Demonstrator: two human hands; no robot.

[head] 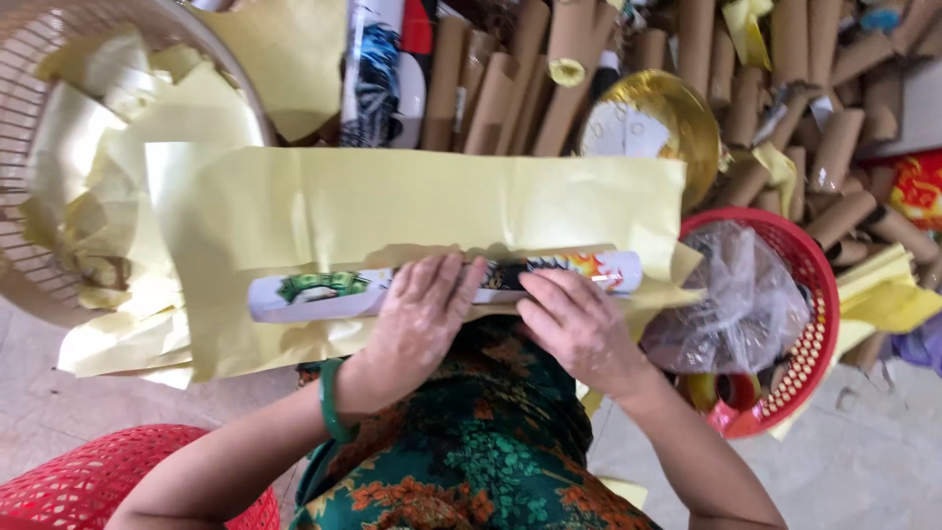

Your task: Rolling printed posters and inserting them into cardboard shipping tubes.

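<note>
Left hand [417, 314] and right hand [579, 329], fingers flat, press a printed tube [324, 292] lying on yellow paper [392, 201] across the lap; uneven pressure could skew or crease the wrap

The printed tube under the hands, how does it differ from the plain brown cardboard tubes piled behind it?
The white printed tube has colourful pictures; the brown cardboard tubes are bare. The printed tube lies crosswise on a yellow paper sheet under the left hand and right hand; the brown tubes lie heaped, untouched, mostly pointing away. Both are long cylinders.
</note>
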